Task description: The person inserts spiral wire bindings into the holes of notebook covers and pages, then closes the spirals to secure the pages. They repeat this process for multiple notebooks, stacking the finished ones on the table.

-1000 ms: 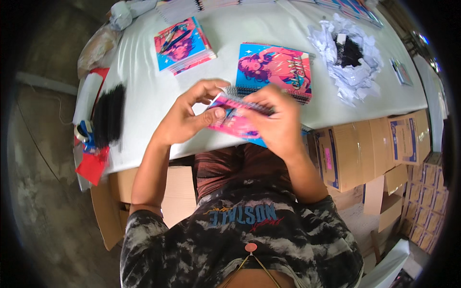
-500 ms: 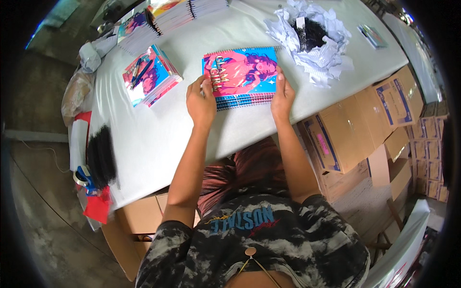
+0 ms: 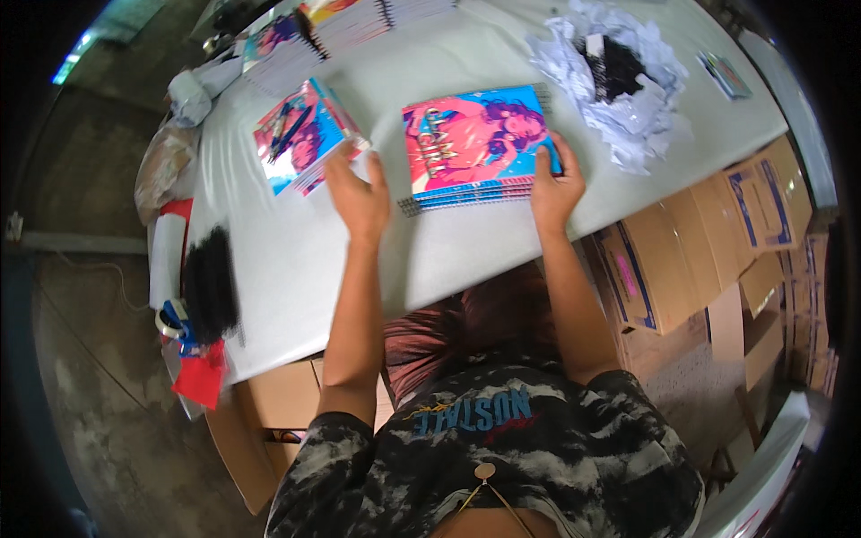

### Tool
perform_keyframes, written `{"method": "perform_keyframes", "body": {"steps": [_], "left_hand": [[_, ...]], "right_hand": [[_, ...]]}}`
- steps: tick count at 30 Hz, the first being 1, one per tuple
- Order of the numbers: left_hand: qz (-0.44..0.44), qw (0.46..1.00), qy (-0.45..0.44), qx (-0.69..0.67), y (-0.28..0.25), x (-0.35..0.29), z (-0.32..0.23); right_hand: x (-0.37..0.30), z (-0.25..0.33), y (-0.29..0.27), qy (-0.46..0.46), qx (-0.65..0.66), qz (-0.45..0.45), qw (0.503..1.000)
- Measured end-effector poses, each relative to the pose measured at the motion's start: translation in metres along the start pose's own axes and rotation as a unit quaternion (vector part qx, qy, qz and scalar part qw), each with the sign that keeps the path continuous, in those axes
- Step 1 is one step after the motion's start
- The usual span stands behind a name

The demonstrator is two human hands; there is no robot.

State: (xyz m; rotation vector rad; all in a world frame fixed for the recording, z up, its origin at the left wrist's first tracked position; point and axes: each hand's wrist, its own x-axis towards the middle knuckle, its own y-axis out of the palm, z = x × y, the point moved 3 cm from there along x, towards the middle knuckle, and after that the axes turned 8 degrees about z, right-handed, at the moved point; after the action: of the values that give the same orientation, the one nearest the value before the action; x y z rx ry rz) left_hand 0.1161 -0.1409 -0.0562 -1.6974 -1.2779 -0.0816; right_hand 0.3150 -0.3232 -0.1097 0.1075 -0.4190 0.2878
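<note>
A stack of spiral notebooks (image 3: pixel 480 143) with pink and blue illustrated covers lies on the table in front of me. My right hand (image 3: pixel 556 186) grips its right end, thumb on the top cover and fingers along the side. Off the stack's left end, my left hand (image 3: pixel 359 197) is open, thumb and forefinger apart. Its fingertips are at the near right corner of a second pile of pink and blue covers (image 3: pixel 327 157); whether they touch it I cannot tell. Two or so dark pens (image 3: pixel 291 133) rest on that pile.
Crumpled white paper (image 3: pixel 641 125) cradles black spiral coils (image 3: pixel 617 70) at the back right. More notebook stacks (image 3: pixel 350 25) stand along the far edge. Black coils (image 3: pixel 211 282) and a blue tape dispenser (image 3: pixel 177 323) lie by the left edge. Cardboard boxes (image 3: pixel 682 242) sit below the table's right side.
My left hand has let go of the notebook stack's left end and moved left to the other pile. My right hand stays on the stack. The whole view has shifted slightly.
</note>
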Motion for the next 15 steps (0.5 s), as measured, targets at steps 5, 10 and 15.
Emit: {"method": "perform_keyframes", "body": {"steps": [5, 10, 15], "left_hand": [[0.126, 0.938, -0.006, 0.324, -0.043, 0.030, 0.064], [0.170, 0.943, 0.069, 0.277, -0.073, 0.050, 0.076], [0.041, 0.999, 0.002, 0.022, -0.144, 0.093, 0.021]], "right_hand": [[0.000, 0.017, -0.003, -0.050, -0.127, 0.000, 0.991], [-0.002, 0.024, -0.002, -0.110, -0.170, -0.010, 0.979], [-0.013, 0.058, -0.004, -0.224, -0.166, -0.068, 0.958]]}}
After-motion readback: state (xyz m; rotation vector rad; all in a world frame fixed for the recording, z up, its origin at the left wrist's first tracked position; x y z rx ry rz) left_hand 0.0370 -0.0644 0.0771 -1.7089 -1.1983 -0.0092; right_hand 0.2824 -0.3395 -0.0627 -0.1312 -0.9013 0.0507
